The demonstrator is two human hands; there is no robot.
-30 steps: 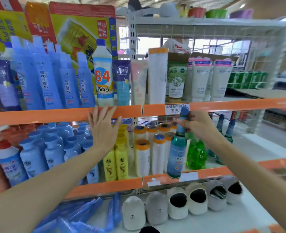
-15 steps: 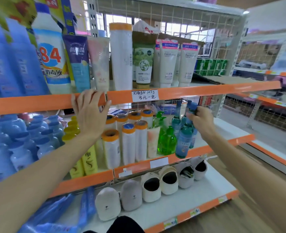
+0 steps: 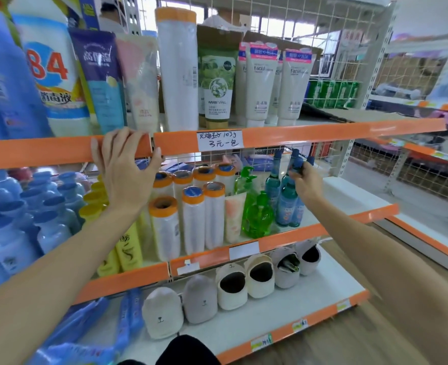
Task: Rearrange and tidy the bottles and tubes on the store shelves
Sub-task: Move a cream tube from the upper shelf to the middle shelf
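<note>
My right hand (image 3: pixel 305 181) grips the blue cap and neck of a teal glass bottle (image 3: pixel 286 204), which stands on the middle shelf (image 3: pixel 291 234) among similar teal bottles (image 3: pixel 272 183). My left hand (image 3: pixel 126 171) rests on the orange rail of the upper shelf (image 3: pixel 310 134), fingers curled over its edge. Beside the teal bottles stand green pump bottles (image 3: pixel 257 216) and a pink tube (image 3: pixel 233 217). White rolls with orange caps (image 3: pixel 165 227) fill the shelf's middle. Facial cleanser tubes (image 3: pixel 259 83) and a green tube (image 3: pixel 217 88) stand on the upper shelf.
Blue bottles (image 3: pixel 46 227) and yellow bottles (image 3: pixel 128 248) crowd the middle shelf's left part. A white 84 disinfectant bottle (image 3: pixel 54 75) stands upper left. Slippers (image 3: pixel 230 285) line the bottom shelf. Bare shelf space lies right of the teal bottles. Another rack (image 3: pixel 428 159) stands to the right.
My right hand carried the teal bottle rightward from the shelf's front edge and set it among the other teal bottles. The view swung right. My left hand stayed on the rail.
</note>
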